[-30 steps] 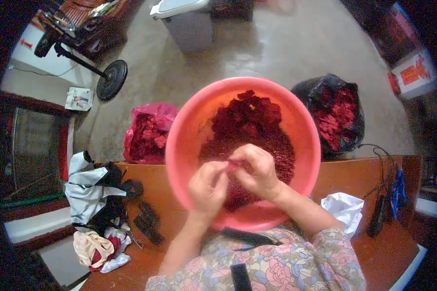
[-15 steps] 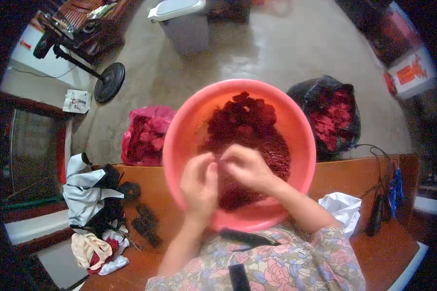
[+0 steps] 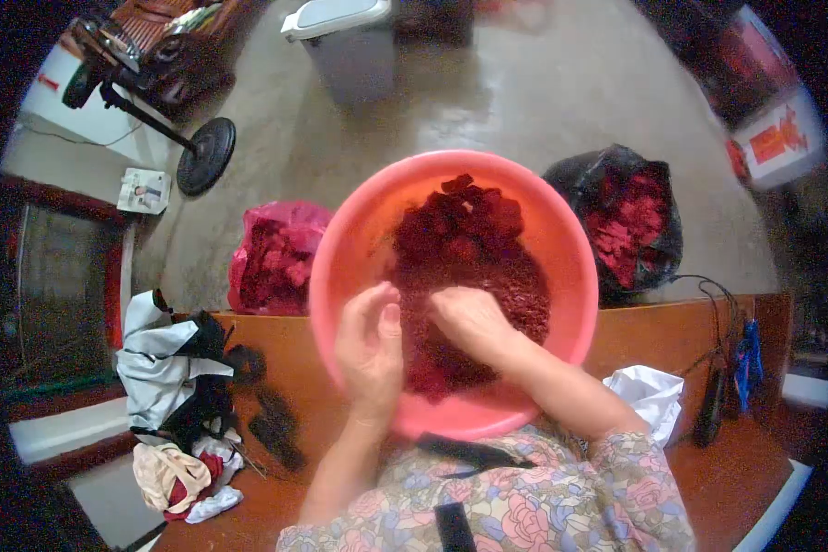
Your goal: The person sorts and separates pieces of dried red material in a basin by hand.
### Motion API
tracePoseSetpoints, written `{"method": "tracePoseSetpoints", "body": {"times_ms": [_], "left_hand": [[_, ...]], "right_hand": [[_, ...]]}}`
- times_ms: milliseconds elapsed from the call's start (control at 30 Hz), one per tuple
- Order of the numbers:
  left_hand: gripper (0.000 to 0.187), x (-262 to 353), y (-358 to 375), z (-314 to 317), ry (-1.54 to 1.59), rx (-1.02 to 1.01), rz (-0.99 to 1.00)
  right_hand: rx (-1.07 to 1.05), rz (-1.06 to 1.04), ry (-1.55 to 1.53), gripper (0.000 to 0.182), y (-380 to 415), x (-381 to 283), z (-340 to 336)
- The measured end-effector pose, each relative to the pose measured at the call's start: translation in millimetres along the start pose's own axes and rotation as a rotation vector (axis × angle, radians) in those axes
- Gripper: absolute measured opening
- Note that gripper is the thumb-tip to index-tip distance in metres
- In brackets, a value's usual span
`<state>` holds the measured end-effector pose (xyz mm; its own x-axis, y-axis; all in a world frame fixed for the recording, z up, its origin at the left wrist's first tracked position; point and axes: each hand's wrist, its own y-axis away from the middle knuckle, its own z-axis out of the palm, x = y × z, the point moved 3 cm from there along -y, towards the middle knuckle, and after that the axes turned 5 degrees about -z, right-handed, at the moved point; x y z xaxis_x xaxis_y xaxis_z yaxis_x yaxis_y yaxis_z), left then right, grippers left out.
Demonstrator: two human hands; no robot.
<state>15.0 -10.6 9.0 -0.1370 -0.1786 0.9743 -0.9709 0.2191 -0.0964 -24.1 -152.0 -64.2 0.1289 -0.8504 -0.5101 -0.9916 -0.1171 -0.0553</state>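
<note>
Pink bag (image 3: pixel 276 253) and black bag (image 3: pixel 627 216) on floor; folded umbrella (image 3: pixel 170 363), white cloth (image 3: pixel 653 394) on table (image 3: pixel 736 478).

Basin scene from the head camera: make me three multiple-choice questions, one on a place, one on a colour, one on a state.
1. Where does the black bag of red pieces stand?
A. on the floor right of the basin
B. on the table
C. inside the basin

2. What colour is the basin?
A. blue
B. pink-red
C. white

3. How is the right hand?
A. raised clear above the basin
B. resting on the table
C. palm down on the red pieces

Answers:
1 A, it sits on the floor past the table edge.
2 B, its rim and wall show pink-red.
3 C, it lies flat on the heap, beside the left hand.
</note>
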Motion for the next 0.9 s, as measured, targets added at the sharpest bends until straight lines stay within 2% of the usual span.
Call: {"method": "tracePoseSetpoints", "body": {"times_ms": [100, 233, 333, 433, 533, 633, 733, 900], "left_hand": [[0.019, 3.5, 0.3, 0.8, 0.054, 0.006, -0.055], [0.018, 6.4, -1.3, 2.3, 0.072, -0.011, -0.111], [0.018, 4.4, -2.0, 1.7, 0.056, -0.026, -0.096], [0.018, 1.9, -1.5, 2.8, 0.029, -0.044, -0.100], [0.016, -3.5, -3.9, 3.6, -0.095, -0.112, -0.021], [0.017, 3.8, -6.2, 10.4, -0.196, -0.221, 0.074], [0.018, 4.4, -4.6, 13.7, -0.237, -0.264, 0.043], [0.016, 1.7, -4.8, 12.6, -0.337, -0.241, 0.143]], "right_hand": [[0.113, 0.029, -0.004, 0.012, -0.1, -2.0, -19.4], [0.368, 0.055, -0.281, 0.006, -0.7, 3.3, -25.0], [0.344, 0.069, -0.307, 0.006, -1.3, 2.7, -29.7], [0.264, 0.100, -0.474, 0.011, -0.6, 0.0, -32.8], [0.092, 0.214, -0.930, 0.016, -1.9, -5.7, -36.2], [0.023, 0.175, -1.217, 0.020, -0.8, -5.7, -30.6], [-0.004, 0.137, -1.242, 0.021, 0.2, -7.5, -32.0], [-0.149, 0.157, -1.417, 0.025, 2.8, -10.8, -36.6]]}}
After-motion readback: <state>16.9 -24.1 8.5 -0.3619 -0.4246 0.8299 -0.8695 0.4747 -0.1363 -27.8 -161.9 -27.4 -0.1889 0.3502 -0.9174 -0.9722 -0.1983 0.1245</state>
